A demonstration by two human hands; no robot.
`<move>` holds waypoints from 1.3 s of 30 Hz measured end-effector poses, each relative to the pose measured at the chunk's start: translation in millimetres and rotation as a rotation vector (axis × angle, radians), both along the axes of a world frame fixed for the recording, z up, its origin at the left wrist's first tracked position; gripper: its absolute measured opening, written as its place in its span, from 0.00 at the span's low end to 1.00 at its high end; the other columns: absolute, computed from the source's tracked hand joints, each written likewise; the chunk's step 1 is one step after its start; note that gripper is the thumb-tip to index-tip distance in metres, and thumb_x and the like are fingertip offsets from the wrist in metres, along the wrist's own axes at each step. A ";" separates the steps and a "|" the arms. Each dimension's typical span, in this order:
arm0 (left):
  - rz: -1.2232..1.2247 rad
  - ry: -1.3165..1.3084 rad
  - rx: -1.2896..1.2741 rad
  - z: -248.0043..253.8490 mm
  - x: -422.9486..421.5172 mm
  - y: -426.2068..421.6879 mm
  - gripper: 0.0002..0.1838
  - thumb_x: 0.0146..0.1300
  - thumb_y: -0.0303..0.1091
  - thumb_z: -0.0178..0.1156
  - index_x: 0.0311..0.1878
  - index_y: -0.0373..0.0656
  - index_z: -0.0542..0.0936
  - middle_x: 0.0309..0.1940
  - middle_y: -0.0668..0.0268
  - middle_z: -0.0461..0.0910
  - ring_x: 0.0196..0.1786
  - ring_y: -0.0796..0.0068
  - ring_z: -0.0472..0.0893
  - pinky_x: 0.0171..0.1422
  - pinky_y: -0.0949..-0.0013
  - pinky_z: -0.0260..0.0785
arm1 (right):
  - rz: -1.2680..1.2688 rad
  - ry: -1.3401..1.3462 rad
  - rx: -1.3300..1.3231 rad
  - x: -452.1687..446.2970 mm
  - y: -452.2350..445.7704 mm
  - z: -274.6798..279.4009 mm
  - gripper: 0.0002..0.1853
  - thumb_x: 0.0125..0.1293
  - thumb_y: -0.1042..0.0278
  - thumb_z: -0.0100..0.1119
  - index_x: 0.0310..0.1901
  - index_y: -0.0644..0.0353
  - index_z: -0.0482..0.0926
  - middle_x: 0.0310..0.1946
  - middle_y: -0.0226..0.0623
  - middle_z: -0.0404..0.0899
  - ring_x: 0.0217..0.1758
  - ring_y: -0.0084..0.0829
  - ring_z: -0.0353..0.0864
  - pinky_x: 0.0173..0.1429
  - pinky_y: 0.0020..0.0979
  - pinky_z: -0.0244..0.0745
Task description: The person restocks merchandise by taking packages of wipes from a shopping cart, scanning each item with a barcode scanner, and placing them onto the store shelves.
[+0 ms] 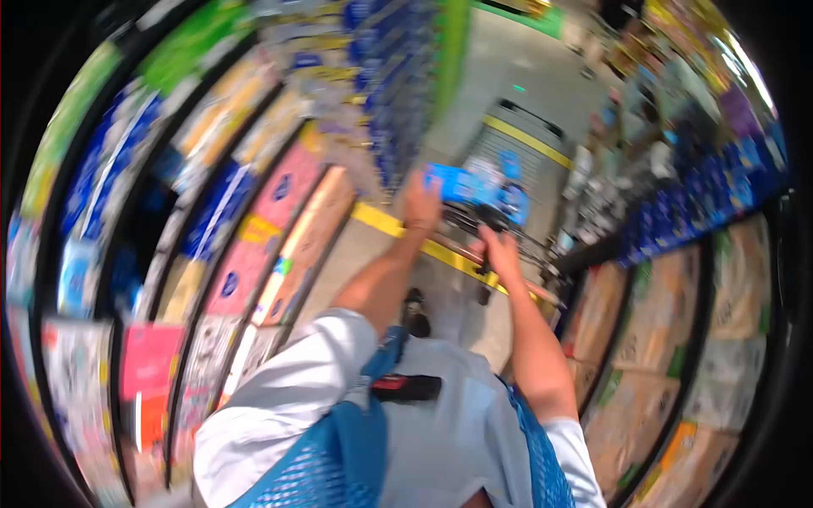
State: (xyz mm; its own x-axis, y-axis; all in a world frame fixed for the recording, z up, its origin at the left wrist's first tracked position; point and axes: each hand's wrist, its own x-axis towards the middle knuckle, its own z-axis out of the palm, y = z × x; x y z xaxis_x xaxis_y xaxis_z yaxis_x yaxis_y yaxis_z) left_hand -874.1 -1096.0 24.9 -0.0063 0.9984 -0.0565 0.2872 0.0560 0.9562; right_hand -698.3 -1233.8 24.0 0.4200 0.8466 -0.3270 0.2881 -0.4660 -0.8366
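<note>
Both arms reach forward over a shopping cart (529,152) with yellow bars. My left hand (422,201) is at the left end of a bright blue package (453,183), its fingers blurred. At the near side of the cart, my right hand (498,247) is closed round a small black object (489,218) that I cannot make out. Blue and whitish items (511,196) lie in the cart just beyond my hands. The cart's handle (461,252) runs below both hands.
Shelves with packaged goods (284,182) rise on the left. On the right stand shelves with blue packs (677,212) and brown packages (652,326). Pale floor (500,63) stretches beyond the cart, and a shoe (415,313) shows below the handle.
</note>
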 end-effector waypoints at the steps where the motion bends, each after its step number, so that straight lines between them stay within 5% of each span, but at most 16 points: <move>1: 0.056 0.171 0.004 -37.5 -1.1 4.2 0.27 0.75 0.58 0.51 0.61 0.44 0.73 0.37 0.43 0.85 0.40 0.39 0.86 0.45 0.40 0.76 | 0.011 0.045 0.012 -1.8 -7.2 -14.7 0.33 0.64 0.35 0.64 0.40 0.67 0.86 0.31 0.44 0.88 0.36 0.37 0.86 0.49 0.41 0.79; 5: 0.037 0.283 0.238 -21.8 -26.6 -52.6 0.23 0.75 0.52 0.55 0.61 0.45 0.72 0.38 0.40 0.84 0.43 0.31 0.82 0.47 0.35 0.71 | -0.040 0.281 0.157 -28.1 -50.3 -10.3 0.21 0.71 0.49 0.65 0.36 0.63 0.79 0.25 0.36 0.82 0.24 0.27 0.80 0.30 0.31 0.75; 7: 0.087 0.295 0.389 -29.9 -40.6 -64.7 0.22 0.75 0.47 0.58 0.62 0.44 0.72 0.33 0.46 0.83 0.31 0.45 0.84 0.40 0.44 0.74 | -0.068 0.322 0.174 -48.2 -69.1 1.5 0.21 0.72 0.50 0.64 0.32 0.61 0.76 0.22 0.35 0.79 0.22 0.27 0.79 0.28 0.30 0.74; 11: 0.044 0.223 0.291 -41.1 -60.5 -95.0 0.21 0.75 0.44 0.59 0.63 0.42 0.72 0.30 0.50 0.83 0.25 0.53 0.84 0.37 0.49 0.75 | -0.068 0.123 0.146 -59.7 -100.2 -27.1 0.25 0.70 0.47 0.66 0.33 0.67 0.78 0.26 0.40 0.84 0.26 0.30 0.82 0.34 0.32 0.76; 13: 0.041 0.199 0.308 -36.1 -70.7 -110.0 0.21 0.75 0.45 0.58 0.63 0.41 0.72 0.28 0.51 0.83 0.24 0.54 0.84 0.37 0.51 0.76 | -0.089 0.217 0.198 -75.4 -117.1 -22.4 0.21 0.72 0.51 0.65 0.32 0.62 0.78 0.23 0.36 0.81 0.23 0.28 0.81 0.26 0.32 0.75; 21: 0.043 0.275 0.316 -46.8 -114.6 -140.5 0.23 0.75 0.48 0.57 0.63 0.42 0.72 0.25 0.52 0.84 0.25 0.57 0.85 0.38 0.53 0.76 | -0.108 0.406 0.177 -125.5 -160.3 2.7 0.21 0.73 0.51 0.65 0.38 0.65 0.79 0.26 0.40 0.83 0.32 0.34 0.89 0.36 0.34 0.83; 22: -0.013 0.159 0.131 -35.2 -121.5 -147.9 0.23 0.74 0.49 0.56 0.63 0.44 0.71 0.44 0.40 0.83 0.47 0.33 0.81 0.53 0.40 0.72 | -0.111 0.399 0.196 -131.8 -163.4 -3.2 0.21 0.72 0.51 0.65 0.38 0.66 0.79 0.26 0.40 0.84 0.32 0.34 0.89 0.36 0.34 0.83; 24: -0.001 0.191 0.169 -38.9 -133.4 -154.1 0.23 0.75 0.50 0.56 0.63 0.44 0.71 0.43 0.39 0.83 0.48 0.32 0.81 0.53 0.39 0.72 | -0.098 0.411 0.194 -143.5 -169.9 -9.0 0.19 0.75 0.53 0.63 0.40 0.64 0.79 0.26 0.36 0.83 0.31 0.29 0.85 0.38 0.32 0.80; 27: -0.050 0.029 0.160 -20.6 -156.7 -171.8 0.22 0.77 0.50 0.56 0.60 0.41 0.72 0.23 0.54 0.83 0.24 0.55 0.85 0.36 0.52 0.76 | -0.059 0.253 0.145 -157.8 -180.8 -20.2 0.20 0.74 0.50 0.62 0.37 0.63 0.80 0.27 0.34 0.83 0.28 0.26 0.82 0.33 0.30 0.78; 28: -0.056 -0.013 0.246 -24.2 -163.6 -174.0 0.19 0.77 0.46 0.56 0.58 0.40 0.74 0.24 0.54 0.83 0.21 0.58 0.84 0.32 0.56 0.76 | -0.065 0.299 0.171 -168.3 -185.9 -14.7 0.20 0.74 0.50 0.62 0.37 0.63 0.81 0.27 0.34 0.83 0.26 0.24 0.80 0.31 0.29 0.77; 33: -0.119 0.076 0.235 -12.0 -202.8 -193.4 0.21 0.77 0.42 0.57 0.63 0.36 0.73 0.38 0.56 0.83 0.21 0.69 0.81 0.29 0.62 0.75 | -0.135 0.372 0.155 -214.3 -206.1 1.6 0.21 0.74 0.49 0.61 0.36 0.63 0.81 0.27 0.34 0.84 0.26 0.25 0.81 0.29 0.31 0.80; 39: -0.175 -0.049 0.249 -23.9 -245.8 -200.4 0.18 0.77 0.44 0.56 0.59 0.41 0.76 0.26 0.58 0.83 0.23 0.64 0.84 0.35 0.56 0.74 | -0.214 0.291 0.194 -265.5 -217.8 -6.1 0.23 0.70 0.49 0.66 0.40 0.67 0.84 0.26 0.39 0.87 0.29 0.28 0.86 0.35 0.31 0.81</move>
